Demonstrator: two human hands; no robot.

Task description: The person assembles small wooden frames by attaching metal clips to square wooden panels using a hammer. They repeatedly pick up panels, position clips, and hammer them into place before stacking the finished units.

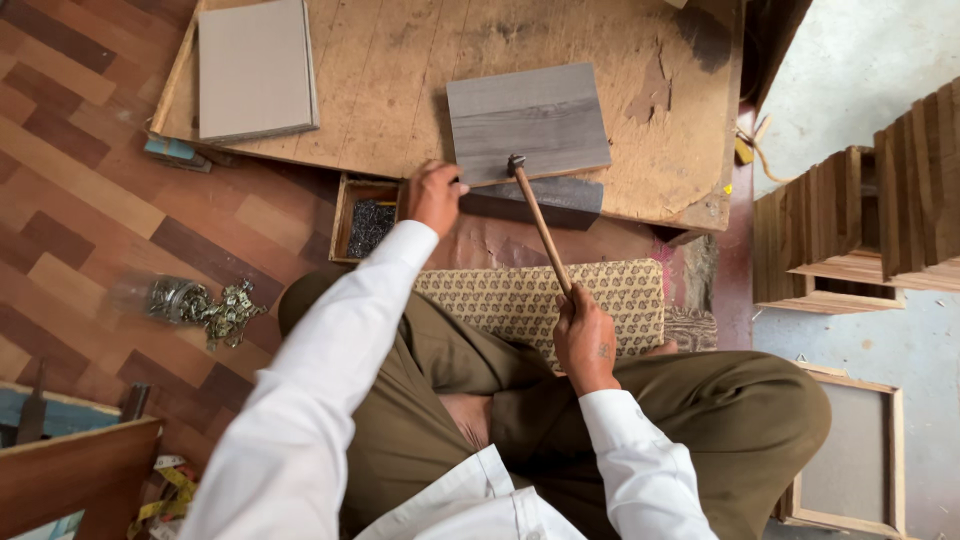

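Note:
My right hand [585, 338] grips the wooden handle of a hammer [540, 225], whose metal head rests on the near edge of a grey wood-grain panel [527, 120]. My left hand [434, 195] pinches the near-left corner of that panel, fingers closed on its edge; whether it also holds a nail I cannot tell. The panel stands on a dark upright piece [545, 200] on a worn plywood board [400, 80]. I sit cross-legged behind a patterned cushion [530, 295].
A small wooden box of dark nails [368, 225] sits beside my left hand. A plain grey panel [255, 68] lies at the board's far left. A clear bag of metal bits [195, 303] lies on the floor. Stacked wooden frames [860, 215] stand to the right.

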